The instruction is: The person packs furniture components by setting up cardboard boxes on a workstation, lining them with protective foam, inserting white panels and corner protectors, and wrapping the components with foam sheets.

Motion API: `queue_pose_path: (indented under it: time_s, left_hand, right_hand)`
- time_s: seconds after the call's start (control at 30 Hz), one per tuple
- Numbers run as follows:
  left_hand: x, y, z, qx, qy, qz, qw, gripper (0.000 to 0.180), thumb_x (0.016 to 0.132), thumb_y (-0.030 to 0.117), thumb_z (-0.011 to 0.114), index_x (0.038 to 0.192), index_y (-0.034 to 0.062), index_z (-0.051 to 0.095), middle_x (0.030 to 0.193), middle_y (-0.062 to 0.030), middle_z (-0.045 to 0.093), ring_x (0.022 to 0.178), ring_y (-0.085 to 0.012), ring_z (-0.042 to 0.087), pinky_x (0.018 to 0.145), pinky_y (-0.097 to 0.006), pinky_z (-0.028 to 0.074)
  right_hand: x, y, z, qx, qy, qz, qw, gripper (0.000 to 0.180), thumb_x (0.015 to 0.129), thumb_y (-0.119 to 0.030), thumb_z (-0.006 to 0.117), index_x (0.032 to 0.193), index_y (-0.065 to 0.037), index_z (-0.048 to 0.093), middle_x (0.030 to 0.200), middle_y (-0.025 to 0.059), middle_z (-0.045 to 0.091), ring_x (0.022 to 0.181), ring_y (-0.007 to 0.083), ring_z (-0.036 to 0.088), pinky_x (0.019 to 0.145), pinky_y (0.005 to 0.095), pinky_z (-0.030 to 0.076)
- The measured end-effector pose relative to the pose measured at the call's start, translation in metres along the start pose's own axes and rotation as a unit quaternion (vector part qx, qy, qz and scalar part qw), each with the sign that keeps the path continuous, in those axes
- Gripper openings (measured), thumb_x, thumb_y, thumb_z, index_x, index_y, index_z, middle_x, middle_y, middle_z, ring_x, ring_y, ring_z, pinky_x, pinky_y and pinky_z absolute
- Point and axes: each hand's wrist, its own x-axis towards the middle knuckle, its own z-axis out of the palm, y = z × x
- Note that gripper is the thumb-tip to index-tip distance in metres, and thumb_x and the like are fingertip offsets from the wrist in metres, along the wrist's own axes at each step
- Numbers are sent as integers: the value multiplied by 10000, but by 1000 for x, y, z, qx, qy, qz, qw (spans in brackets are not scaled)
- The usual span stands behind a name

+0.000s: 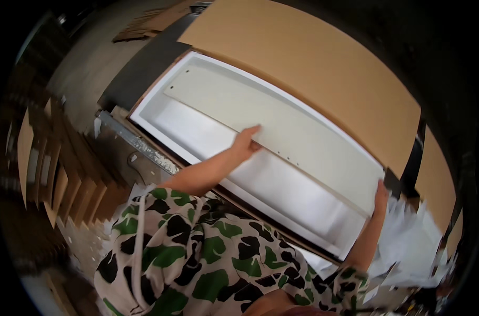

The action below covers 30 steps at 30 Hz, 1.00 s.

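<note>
A long off-white panel (281,131) with small dark holes lies along the far side of a white-lined carton (218,183). My left hand (245,143) grips the panel's near long edge around its middle, thumb resting on top and the other fingers curled beneath. At the panel's right end, my right hand (379,199) is closed around the short edge; its fingertips are partly hidden. White lining shows bare in the near half of the carton, beside the panel.
The carton's large brown cardboard flap (318,63) stands folded out at the far side. Stacked cardboard pieces (71,184) are at the left, near a metal rail (139,142). Crumpled white wrapping (408,237) lies to the right. A dark tabletop (145,68) extends past the carton's left end.
</note>
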Motion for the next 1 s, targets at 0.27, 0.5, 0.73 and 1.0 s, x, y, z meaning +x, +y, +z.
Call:
queue_pose_path:
  time_s: [0.27, 0.5, 0.73, 1.0]
  left_hand:
    - [62, 63, -73, -25, 134, 43, 990, 386, 868, 303, 455, 1175, 74, 417, 1155, -168, 446, 1066, -335, 450, 887, -544, 407]
    - [27, 68, -68, 32, 95, 149, 984, 291, 912, 150, 435, 1120, -50, 401, 1106, -197, 472, 1003, -311, 517, 884, -482, 463]
    - [53, 91, -113, 103, 39, 137, 985, 167, 856, 116, 547, 945, -15, 494, 907, -134, 522, 811, -231, 552, 795, -378, 509]
    - [59, 87, -113, 293, 154, 116, 936, 368, 745, 268, 697, 885, -28, 528, 785, -79, 506, 677, -198, 511, 626, -316, 502]
  right_hand:
    - [44, 36, -3, -175, -13, 72, 982, 691, 811, -470, 524, 1055, 175, 479, 1091, 367, 487, 1093, 440, 457, 894, 406, 392]
    - [-2, 21, 4, -166, 119, 13, 979, 329, 750, -250, 601, 853, 62, 595, 860, 247, 612, 840, 378, 591, 764, 397, 465]
    - [-22, 0, 28, -193, 149, -59, 968, 294, 752, -176, 575, 967, 23, 594, 844, 223, 621, 828, 365, 597, 763, 403, 469]
    - [-33, 3, 55, -192, -21, -81, 978, 507, 759, -163, 543, 1242, -63, 429, 1206, 304, 421, 1096, 433, 435, 932, 437, 362]
